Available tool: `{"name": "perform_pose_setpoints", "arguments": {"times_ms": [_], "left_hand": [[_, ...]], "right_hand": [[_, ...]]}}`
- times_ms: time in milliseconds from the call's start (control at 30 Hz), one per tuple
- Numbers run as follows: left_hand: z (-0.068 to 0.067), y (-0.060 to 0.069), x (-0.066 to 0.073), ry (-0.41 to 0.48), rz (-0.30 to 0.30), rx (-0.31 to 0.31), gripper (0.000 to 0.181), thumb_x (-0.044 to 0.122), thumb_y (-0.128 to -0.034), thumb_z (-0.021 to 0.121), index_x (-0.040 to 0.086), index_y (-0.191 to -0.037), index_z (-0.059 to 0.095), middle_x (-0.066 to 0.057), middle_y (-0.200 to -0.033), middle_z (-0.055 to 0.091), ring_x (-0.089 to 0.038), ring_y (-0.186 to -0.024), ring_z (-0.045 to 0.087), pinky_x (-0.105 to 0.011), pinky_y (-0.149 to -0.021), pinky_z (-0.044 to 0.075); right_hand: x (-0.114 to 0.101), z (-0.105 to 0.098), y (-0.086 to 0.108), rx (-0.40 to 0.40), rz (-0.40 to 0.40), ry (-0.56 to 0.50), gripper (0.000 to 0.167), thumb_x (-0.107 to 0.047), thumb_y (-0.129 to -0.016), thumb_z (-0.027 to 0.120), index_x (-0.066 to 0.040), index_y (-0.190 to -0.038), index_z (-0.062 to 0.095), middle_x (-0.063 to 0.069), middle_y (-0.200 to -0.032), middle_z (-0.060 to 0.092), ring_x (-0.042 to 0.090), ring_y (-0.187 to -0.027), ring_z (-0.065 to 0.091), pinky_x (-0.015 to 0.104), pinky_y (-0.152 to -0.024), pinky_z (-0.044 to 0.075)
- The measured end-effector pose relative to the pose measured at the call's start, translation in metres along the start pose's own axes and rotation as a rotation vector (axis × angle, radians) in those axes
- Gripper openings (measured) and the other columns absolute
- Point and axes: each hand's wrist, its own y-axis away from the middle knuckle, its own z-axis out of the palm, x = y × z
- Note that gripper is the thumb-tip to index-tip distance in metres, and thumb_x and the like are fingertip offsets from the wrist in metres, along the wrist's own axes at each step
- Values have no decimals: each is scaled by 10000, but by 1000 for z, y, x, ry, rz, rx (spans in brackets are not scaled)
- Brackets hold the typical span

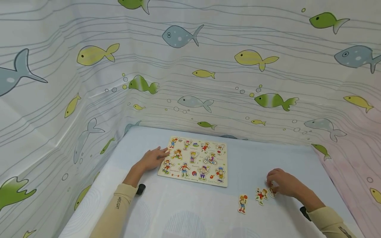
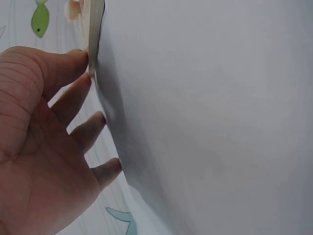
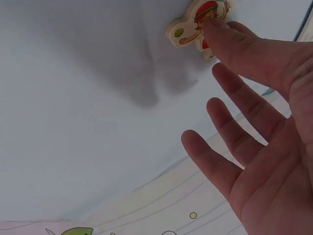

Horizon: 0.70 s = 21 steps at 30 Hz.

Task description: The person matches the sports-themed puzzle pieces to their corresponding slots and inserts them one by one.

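Note:
My right hand [image 1: 284, 182] pinches a small wooden puzzle piece [image 3: 199, 24] between thumb and index finger. The piece shows a figure in a red cap with a green ball beside it; the thumb covers part of it. The other right-hand fingers are spread. Close by lie two more figure pieces: one in red with a soccer ball [image 1: 261, 196], one in blue shorts with a red paddle [image 1: 242, 204]. At the left edge of the light wooden puzzle board [image 1: 190, 178], my left hand [image 1: 153, 159] touches the rim with thumb and fingertips, its fingers fairly straight.
A pale blue cloth [image 1: 178, 201] with faint round patterns covers the table. Behind and on both sides hangs a fish-printed curtain [image 1: 220, 89]. The board carries several colourful sports figures and printed words.

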Motion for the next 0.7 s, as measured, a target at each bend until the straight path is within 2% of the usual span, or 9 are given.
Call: {"name": "perform_pose_setpoints", "arguments": {"times_ms": [200,500,700], "left_hand": [[-1,0,1,-9,-2,4,377,144,-993,575,107,-1368,588,-82,-1503,434,-435,-1415,290,-734,-1076,129],[0,-1,-2,3,5,1,378,140,-993,573,103,-1369,585,-80,-1505,432,-434,-1416,289,-734,-1077,128],[1,-2,-2,8,8,-3,376,143,-995,569,105,-1369,587,-91,-1503,432,-434,-1419,278,-737,-1075,121]], "right_hand": [[-1,1,-2,-11,12,-9,329,21,-745,817,-262,-797,657,-29,-1036,643,321,-1077,552,552,-887,506],[3,1,-4,14,16,5,349,19,-712,839,-257,-795,642,-10,-1047,638,346,-1093,546,572,-892,493],[6,5,-4,24,29,18,383,48,-728,811,-279,-776,618,-24,-1051,640,328,-1098,549,557,-887,506]]}}
